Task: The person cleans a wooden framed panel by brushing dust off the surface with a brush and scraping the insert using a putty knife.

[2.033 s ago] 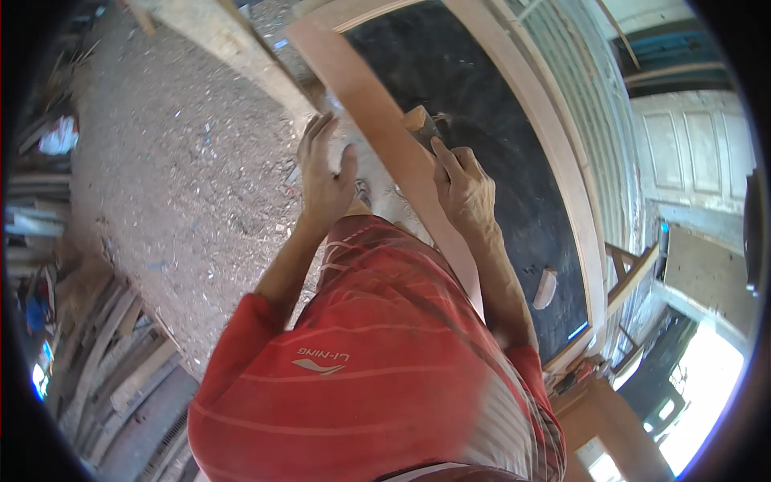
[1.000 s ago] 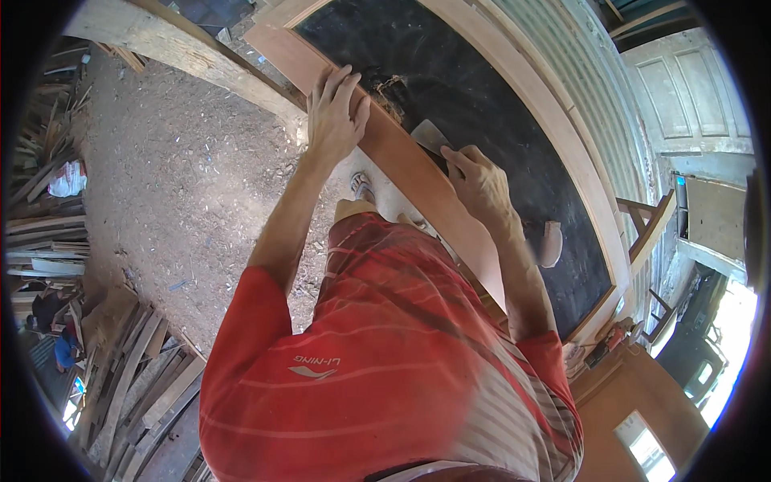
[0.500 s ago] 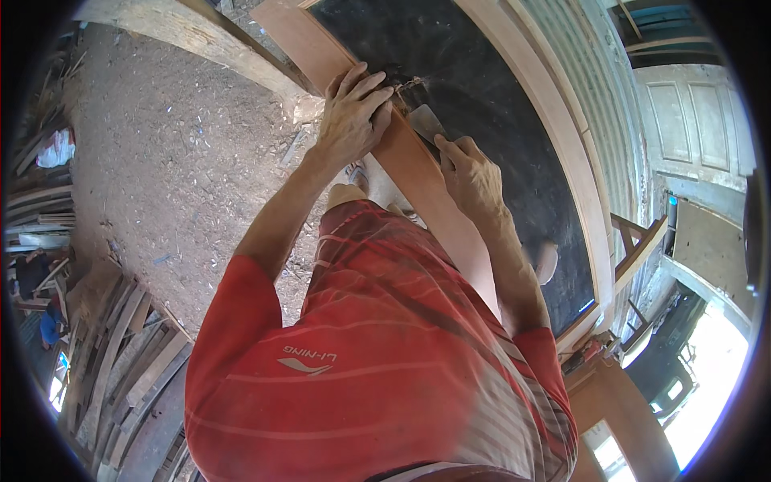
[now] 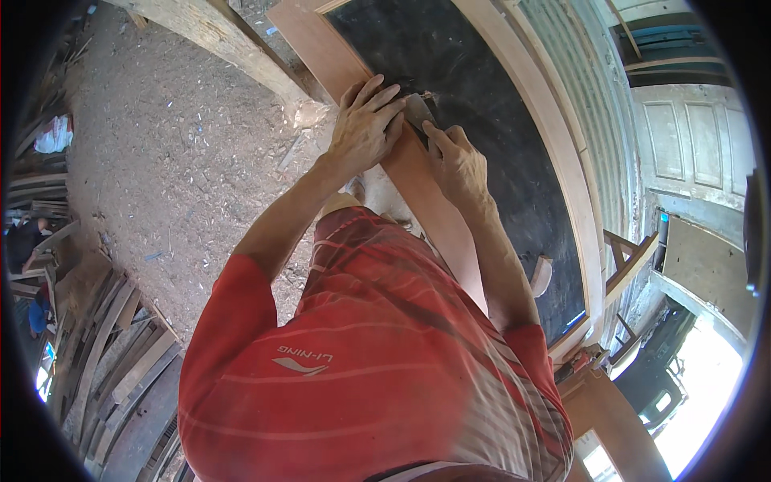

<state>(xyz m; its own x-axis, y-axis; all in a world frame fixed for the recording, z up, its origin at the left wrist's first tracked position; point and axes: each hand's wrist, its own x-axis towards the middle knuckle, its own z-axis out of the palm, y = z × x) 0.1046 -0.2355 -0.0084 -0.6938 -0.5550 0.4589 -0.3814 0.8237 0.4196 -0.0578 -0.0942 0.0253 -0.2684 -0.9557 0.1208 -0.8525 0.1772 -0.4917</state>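
Observation:
My right hand (image 4: 458, 165) is closed around a flat, grey metal blade that looks like a putty knife (image 4: 418, 111). Its blade lies at the inner edge of a reddish-brown wooden frame (image 4: 438, 205), where the wood meets a black panel (image 4: 506, 153). My left hand (image 4: 364, 127) rests on the same frame rail, fingers stretched out, their tips close to the blade. Whatever lies under its palm is hidden. A little light-brown material (image 4: 429, 96) shows just beyond the blade on the panel.
A small wooden block (image 4: 541, 275) lies on the panel near my right forearm. A thick timber beam (image 4: 233, 48) runs up to the frame's left side. Stacked boards (image 4: 120, 361) fill the lower left, with another person (image 4: 28, 243) beyond. Corrugated sheeting (image 4: 574, 88) stands at the right.
The blade has moved up and left along the frame's inner edge, nearer my left fingers, and is turned more upright. My left hand stays on the rail. The view has shifted slightly.

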